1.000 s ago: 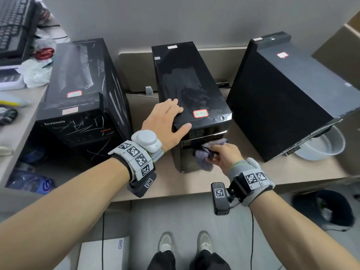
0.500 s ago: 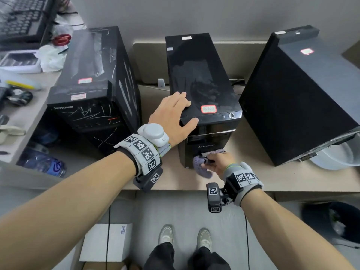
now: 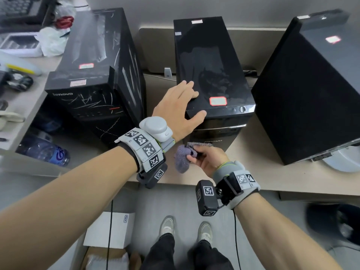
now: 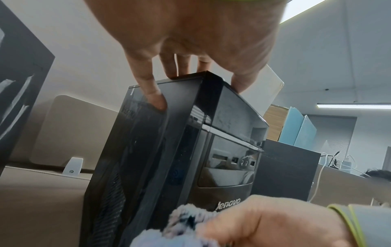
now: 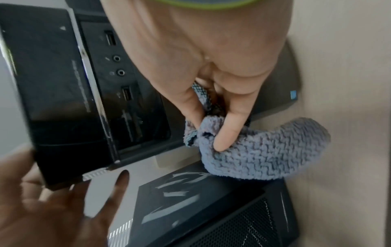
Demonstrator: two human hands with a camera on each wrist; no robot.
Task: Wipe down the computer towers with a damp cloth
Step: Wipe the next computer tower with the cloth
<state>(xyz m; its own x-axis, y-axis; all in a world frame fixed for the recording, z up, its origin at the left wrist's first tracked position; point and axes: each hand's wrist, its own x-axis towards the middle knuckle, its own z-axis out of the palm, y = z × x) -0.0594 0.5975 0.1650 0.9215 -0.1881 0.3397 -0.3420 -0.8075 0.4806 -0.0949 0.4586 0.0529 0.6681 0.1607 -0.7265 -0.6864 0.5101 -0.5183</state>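
Cloth (image 3: 182, 158), soft and limp, bunched in right hand (image 3: 209, 160) at six o'clock of middle tower (image 3: 210, 61); flat-fingered left hand (image 3: 176, 110) braces the tower's slick top.

A water bottle (image 3: 43, 151), red scissors (image 3: 65, 21) and a white box (image 3: 110, 229) lie around.

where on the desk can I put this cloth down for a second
Bare desk lies between the middle tower and right tower. The gap toward the scratched left tower is narrower. The left shelf is cluttered.
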